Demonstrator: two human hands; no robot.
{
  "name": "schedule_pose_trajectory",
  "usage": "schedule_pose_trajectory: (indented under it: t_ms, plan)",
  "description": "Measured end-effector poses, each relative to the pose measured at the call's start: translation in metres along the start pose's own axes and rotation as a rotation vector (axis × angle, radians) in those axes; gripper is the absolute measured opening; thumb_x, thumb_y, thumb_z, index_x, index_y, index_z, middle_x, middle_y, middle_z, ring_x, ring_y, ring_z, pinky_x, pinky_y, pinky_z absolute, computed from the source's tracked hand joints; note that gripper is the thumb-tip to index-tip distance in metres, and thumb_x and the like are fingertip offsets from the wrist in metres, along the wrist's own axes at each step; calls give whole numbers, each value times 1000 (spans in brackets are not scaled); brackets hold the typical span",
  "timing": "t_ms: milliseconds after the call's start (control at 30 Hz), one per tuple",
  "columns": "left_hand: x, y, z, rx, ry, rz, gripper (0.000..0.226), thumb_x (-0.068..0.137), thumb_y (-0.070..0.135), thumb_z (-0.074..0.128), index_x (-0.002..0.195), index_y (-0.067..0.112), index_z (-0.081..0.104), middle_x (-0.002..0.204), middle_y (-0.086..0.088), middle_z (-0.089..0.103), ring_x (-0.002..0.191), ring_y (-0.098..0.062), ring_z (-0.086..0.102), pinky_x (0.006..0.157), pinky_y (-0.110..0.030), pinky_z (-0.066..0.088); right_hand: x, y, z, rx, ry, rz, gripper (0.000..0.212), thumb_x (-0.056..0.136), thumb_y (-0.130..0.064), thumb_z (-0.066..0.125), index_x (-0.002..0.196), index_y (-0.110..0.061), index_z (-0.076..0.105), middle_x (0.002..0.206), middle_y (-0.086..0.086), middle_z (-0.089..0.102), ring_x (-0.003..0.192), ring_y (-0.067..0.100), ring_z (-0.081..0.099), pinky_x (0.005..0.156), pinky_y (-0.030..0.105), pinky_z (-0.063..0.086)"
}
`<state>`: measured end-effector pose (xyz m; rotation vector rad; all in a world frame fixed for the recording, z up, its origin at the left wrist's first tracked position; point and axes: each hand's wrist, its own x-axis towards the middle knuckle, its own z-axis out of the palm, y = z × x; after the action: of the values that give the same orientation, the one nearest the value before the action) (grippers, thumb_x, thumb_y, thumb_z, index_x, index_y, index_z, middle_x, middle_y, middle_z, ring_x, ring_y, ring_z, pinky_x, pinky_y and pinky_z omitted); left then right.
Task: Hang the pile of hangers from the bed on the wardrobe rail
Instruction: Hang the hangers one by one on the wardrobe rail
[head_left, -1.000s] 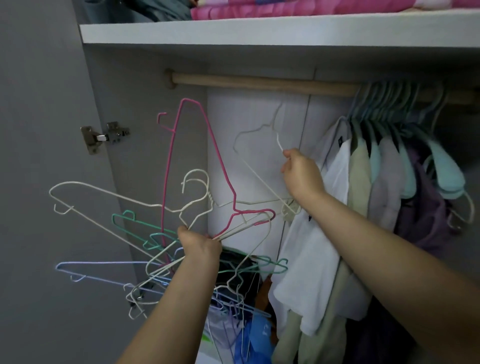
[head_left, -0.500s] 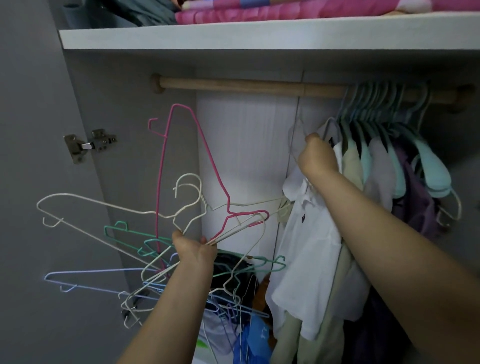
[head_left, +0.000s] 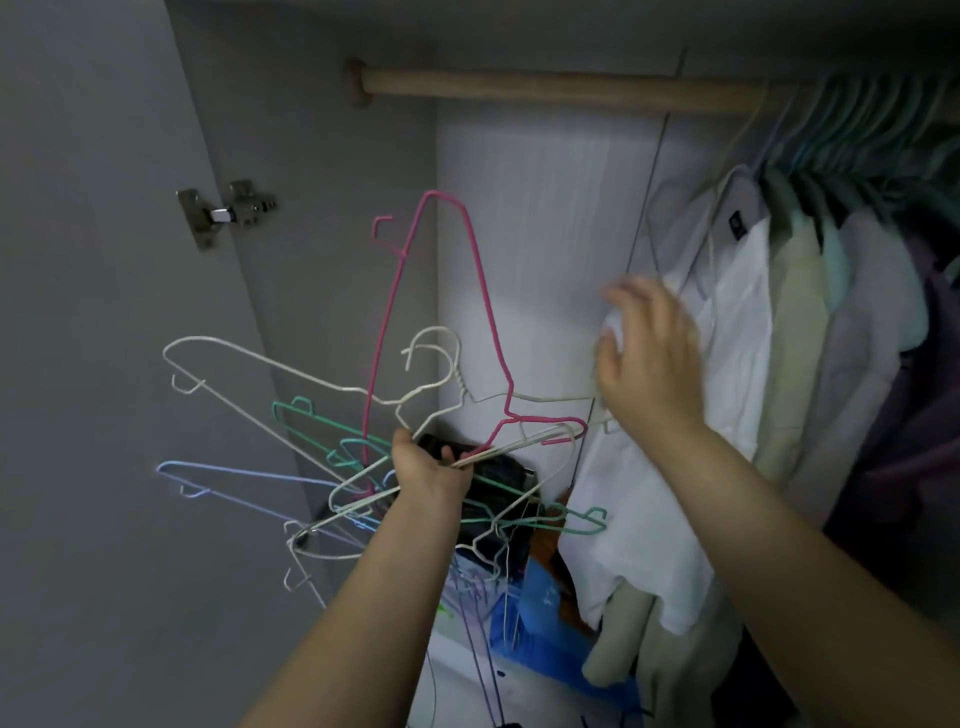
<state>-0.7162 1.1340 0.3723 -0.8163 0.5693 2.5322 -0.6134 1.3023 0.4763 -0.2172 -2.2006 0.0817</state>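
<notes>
My left hand (head_left: 430, 470) is shut on a tangled bundle of wire hangers (head_left: 363, 415), held low in front of the open wardrobe. A pink hanger (head_left: 434, 291) sticks up from the bundle, and white, green and pale blue ones fan out to the left. My right hand (head_left: 649, 358) is blurred, its fingers spread and holding nothing, just right of the bundle and in front of a white shirt (head_left: 727, 364). A white hanger's arm (head_left: 545, 397) reaches toward that hand. The wooden rail (head_left: 519, 88) runs across the top. A thin white wire hanger (head_left: 714, 218) hangs faintly at the left of the clothes.
Shirts on teal hangers (head_left: 857, 130) fill the rail's right half; its left half is bare. The open door with a metal hinge (head_left: 228, 210) stands at the left. Dark items and blue bags (head_left: 545, 613) lie on the wardrobe floor.
My right hand let go of the white hanger up by the rail and dropped down toward the bundle, fingers now spread. The view tilted downward. My left hand still grips the bundle.
</notes>
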Motion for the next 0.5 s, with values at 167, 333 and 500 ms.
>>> schedule_pose_trajectory:
  t_ms: [167, 333, 500]
  plan:
    - [8, -3, -30, 59, 28, -8, 35, 90, 50, 48, 109, 22, 58, 118, 0, 50, 79, -14, 46, 77, -30, 44, -10, -19, 17, 278, -1037, 114, 50, 101, -45, 30, 125, -10, 56, 124, 8, 61, 108, 24, 58, 96, 34, 42]
    - [12, -6, -82, 114, 13, -79, 26, 90, 42, 46, 82, 19, 57, 100, -3, 52, 75, -15, 44, 85, -34, 43, -39, 0, 48, 320, -1649, 262, 48, 96, -57, 34, 117, -22, 59, 113, 0, 69, 101, 20, 67, 91, 34, 45]
    - [11, -15, -144, 83, -92, -186, 24, 83, 23, 48, 67, 11, 60, 66, -7, 61, 60, -22, 59, 66, -30, 51, -90, 14, 77, 534, -1833, 525, 53, 95, -56, 39, 128, -18, 53, 106, 10, 70, 88, 23, 67, 79, 38, 55]
